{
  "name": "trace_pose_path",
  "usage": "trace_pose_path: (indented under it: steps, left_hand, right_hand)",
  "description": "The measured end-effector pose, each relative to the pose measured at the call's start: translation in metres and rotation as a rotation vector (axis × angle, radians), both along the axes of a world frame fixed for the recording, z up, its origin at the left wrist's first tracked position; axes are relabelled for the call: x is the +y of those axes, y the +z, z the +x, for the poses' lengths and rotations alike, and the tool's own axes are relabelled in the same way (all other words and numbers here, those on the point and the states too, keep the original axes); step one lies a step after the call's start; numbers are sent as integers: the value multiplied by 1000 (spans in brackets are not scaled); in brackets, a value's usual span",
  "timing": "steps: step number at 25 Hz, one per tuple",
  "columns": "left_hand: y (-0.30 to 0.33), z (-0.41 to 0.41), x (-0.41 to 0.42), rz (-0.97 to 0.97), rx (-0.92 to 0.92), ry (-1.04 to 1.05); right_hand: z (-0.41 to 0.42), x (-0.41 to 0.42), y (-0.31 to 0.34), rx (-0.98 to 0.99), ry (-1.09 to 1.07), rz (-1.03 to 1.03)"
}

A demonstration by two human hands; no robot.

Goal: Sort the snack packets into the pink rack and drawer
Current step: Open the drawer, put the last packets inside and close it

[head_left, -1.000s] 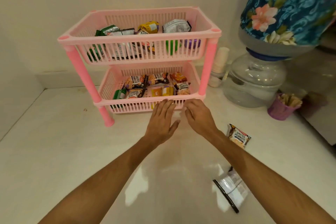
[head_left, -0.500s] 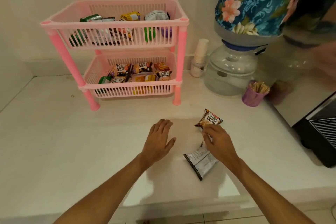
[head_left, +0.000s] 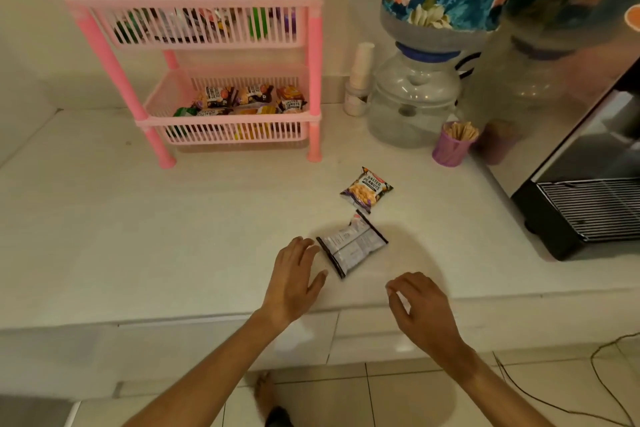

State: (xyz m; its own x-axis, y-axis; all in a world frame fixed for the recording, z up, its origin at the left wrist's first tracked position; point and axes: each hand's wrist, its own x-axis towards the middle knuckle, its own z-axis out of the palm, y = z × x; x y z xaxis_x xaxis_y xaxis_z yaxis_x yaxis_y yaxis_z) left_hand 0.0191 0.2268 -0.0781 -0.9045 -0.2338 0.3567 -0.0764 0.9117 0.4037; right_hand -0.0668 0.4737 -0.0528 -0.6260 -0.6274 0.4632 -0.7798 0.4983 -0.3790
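Both of your hands are empty. Your left hand [head_left: 294, 282] is flat and spread out over the white counter [head_left: 138, 236], with its fingertips just beside the silver packet [head_left: 351, 246]. Your right hand [head_left: 420, 312] floats near the counter's front edge with its fingers loosely curled, holding nothing. Two packets lie loose on the counter. The silver one shows its back with tiny print too small to read. The other one [head_left: 367, 190], just behind it, says "SALTED PEANUTS". The pink rack [head_left: 313, 55] stands further back and has two baskets. The bottom basket [head_left: 221, 130] holds several packets, and one reads "SALTED PEANUTS" too. The top basket [head_left: 194, 14] holds more packets, but you cannot read them. A purple cup [head_left: 450, 149] of sticks stands beside a water jug [head_left: 414, 104].
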Motion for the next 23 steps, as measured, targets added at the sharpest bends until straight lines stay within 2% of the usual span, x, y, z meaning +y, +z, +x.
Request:
trace_pose_path:
  steps: [2, 4, 6, 7, 8, 10, 12, 14, 17, 20, 23]
  left_hand:
    - [-5, 11, 16, -42, -12, -15]
    - [-10, 20, 28, -104, -16, -26]
    - [-15, 28, 38, -147, -25, -53]
    - [-17, 32, 42, -157, -45, -65]
    - [-19, 36, 46, -160, -83, -72]
    - [-21, 42, 52, -159, -210, -73]
    - [-23, 47, 56, -177, -333, -65]
    - [-22, 47, 56, -206, -402, -60]
    - [-17, 45, 58, -203, -443, -47]
    - [-14, 45, 62, -198, -490, -37]
    - [-8, 49, 66, -206, -532, -41]
  right_hand:
    - [18, 19, -15, -4, 65, 64]
    - [30, 31, -31, -15, 125, 256]
    - [36, 36, -47, -165, 122, 492]
    - [38, 36, -55, -332, 77, 520]
    - [38, 31, -60, -593, -5, 422]
    - [36, 18, -64, -1179, -169, -73]
    - [32, 4, -63, -1534, -283, -538]
    - [26, -5, -61, -1693, -361, -782]
    - [22, -13, -54, -1816, -431, -1023]
    - [23, -18, -50, -1857, -437, -1131]
    - [29, -12, -50, -1851, -422, -1121]
